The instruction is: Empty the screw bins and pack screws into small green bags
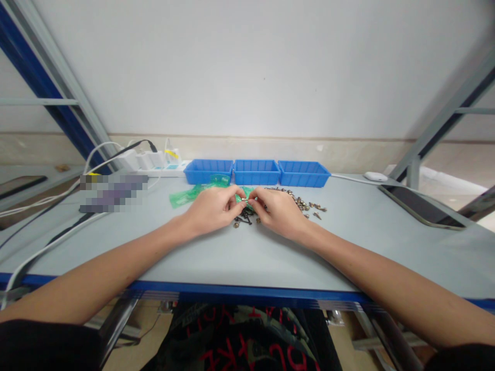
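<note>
My left hand (214, 210) and my right hand (281, 212) meet over the middle of the table, thumb and fingertips closed on each. Between them they pinch a small shiny metal screw (245, 200); its exact shape is too small to tell. Dark screws (245, 216) lie right under the fingertips. A pile of brass-coloured metal fasteners (303, 202) spreads out behind and to the right of my right hand, partly hidden by it. Green plastic bags (185, 196) lie crumpled behind my left hand.
Three blue bins (257, 177) stand in a row near the wall. At left are a power strip (164, 170) with plugs, loose cables (58, 239) and a blurred-out item (116, 194). A phone (421, 207) and a white case (376, 176) lie at right.
</note>
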`<state>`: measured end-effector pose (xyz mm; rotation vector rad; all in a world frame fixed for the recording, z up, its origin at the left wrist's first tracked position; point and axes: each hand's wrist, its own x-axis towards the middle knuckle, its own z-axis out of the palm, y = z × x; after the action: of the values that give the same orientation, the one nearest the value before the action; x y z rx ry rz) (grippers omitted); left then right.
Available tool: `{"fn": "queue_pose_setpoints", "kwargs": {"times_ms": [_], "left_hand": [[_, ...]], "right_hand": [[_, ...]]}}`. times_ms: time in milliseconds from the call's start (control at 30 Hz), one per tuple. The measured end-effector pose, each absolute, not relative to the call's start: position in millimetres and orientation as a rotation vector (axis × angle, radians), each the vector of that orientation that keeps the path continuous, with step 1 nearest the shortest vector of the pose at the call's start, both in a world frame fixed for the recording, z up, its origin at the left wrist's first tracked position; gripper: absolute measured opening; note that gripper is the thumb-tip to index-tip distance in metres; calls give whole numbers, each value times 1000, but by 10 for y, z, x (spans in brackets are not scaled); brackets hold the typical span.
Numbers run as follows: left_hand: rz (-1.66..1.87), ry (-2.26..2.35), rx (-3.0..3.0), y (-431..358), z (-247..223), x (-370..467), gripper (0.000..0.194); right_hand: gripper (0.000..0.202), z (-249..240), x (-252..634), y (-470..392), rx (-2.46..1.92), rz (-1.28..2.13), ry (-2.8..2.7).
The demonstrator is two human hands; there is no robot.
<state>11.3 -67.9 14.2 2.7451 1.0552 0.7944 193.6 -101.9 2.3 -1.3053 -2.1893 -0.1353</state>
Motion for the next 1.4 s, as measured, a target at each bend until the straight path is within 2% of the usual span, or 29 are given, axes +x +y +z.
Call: {"fn": "queue_pose_setpoints", "kwargs": {"times_ms": [1100, 1400], "left_hand": [[773, 1070, 2739, -684, 143, 115, 16], [773, 1049, 2726, -684, 124, 108, 17]], "right_hand": [[11, 23, 1934, -1025, -1263, -111, -2190], [16, 5, 1928, -1015, -1293, -162, -2192]]}}
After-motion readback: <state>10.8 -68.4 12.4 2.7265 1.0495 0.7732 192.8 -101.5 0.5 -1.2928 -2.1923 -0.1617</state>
